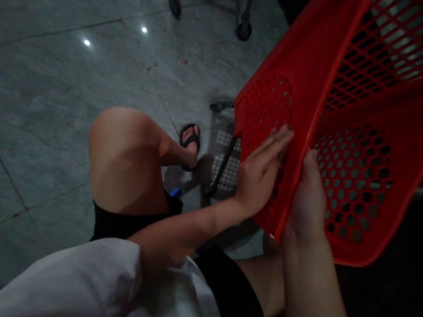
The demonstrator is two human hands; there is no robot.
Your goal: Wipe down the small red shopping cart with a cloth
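Note:
A red plastic shopping cart basket (pixel 269 91), with honeycomb holes in its side walls and a slatted panel, fills the right of the head view, tilted. Against the outside of its near wall lies my left hand (pixel 262 173), fingers stretched out along the honeycomb holes and holding nothing. My right hand (pixel 309 205) grips the same wall at its rim (pixel 324 90), the thumb pointing up on the inner side. The other fingers of that hand are hidden.
Beneath the basket show a dark caster wheel (pixel 218 106) and a thin metal leg (pixel 224 163). Two more casters (pixel 244 29) on metal legs stand farther off. Grey floor tiles (pixel 49 85) reflect small lights. My sandalled foot (pixel 190 143) rests beside the basket.

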